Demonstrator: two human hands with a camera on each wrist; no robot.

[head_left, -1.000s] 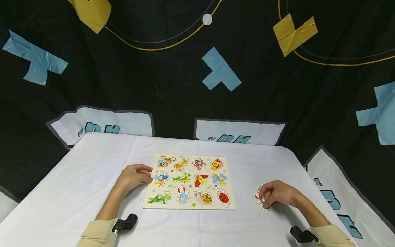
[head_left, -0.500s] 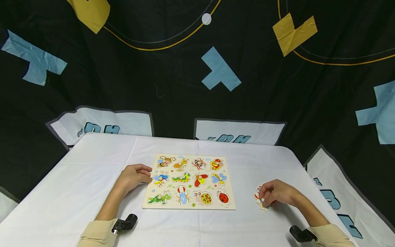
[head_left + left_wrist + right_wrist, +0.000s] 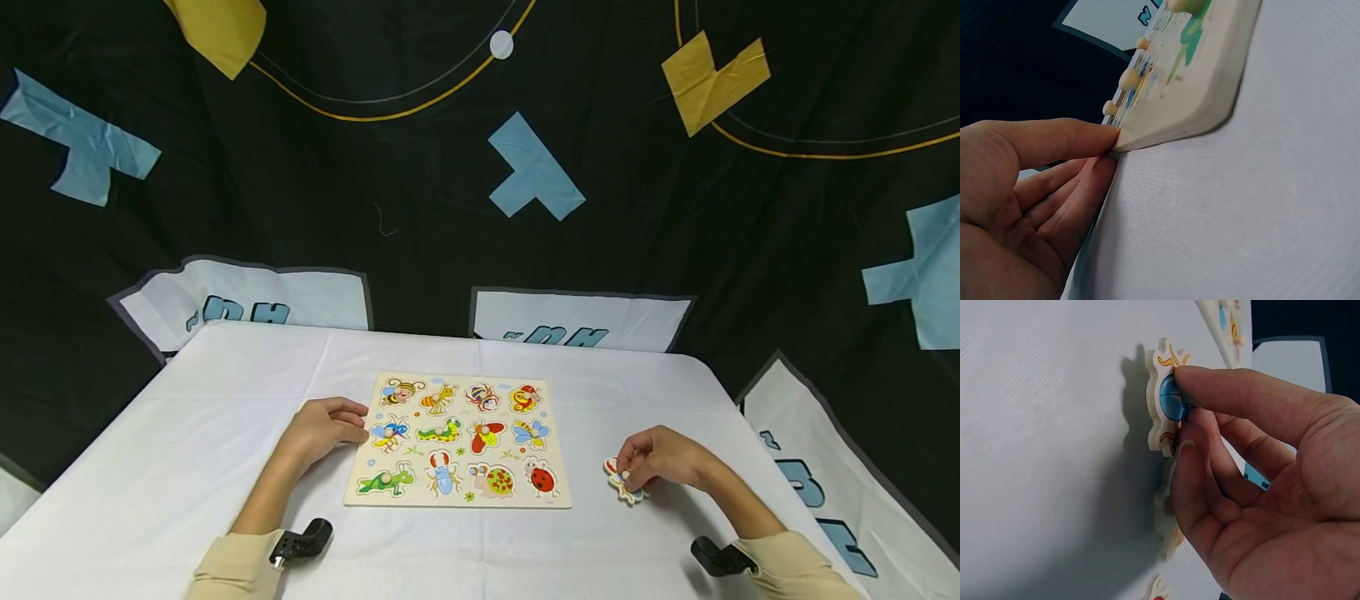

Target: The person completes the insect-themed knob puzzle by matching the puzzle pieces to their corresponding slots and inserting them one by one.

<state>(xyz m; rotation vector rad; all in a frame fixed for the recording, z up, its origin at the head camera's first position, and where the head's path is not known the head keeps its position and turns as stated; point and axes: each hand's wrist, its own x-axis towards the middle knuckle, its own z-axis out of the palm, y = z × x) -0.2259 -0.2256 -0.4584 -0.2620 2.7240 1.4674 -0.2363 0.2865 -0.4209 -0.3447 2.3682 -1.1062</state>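
A wooden peg puzzle board (image 3: 457,500) with printed insects lies flat on the table. At its left edge rests my left hand (image 3: 318,429); in the left wrist view the thumb (image 3: 1066,137) touches the board's rim, fingers extended beside it. Right of the board, my right hand (image 3: 667,458) pinches a beetle puzzle piece (image 3: 1171,397), blue-bodied with yellow legs, between thumb and fingers. The piece is tilted and casts a shadow on the cloth. Its knob is partly covered by the fingers.
Behind the held piece, the right wrist view shows a blurred second piece (image 3: 1163,509) and part of another with red (image 3: 1158,592). A white cloth covers the table (image 3: 480,558). A black curtain (image 3: 435,225) hangs beyond its far edge.
My right hand has moved left and slightly away from me, carrying the beetle puzzle piece towards the board. The left hand stays at the board's edge.
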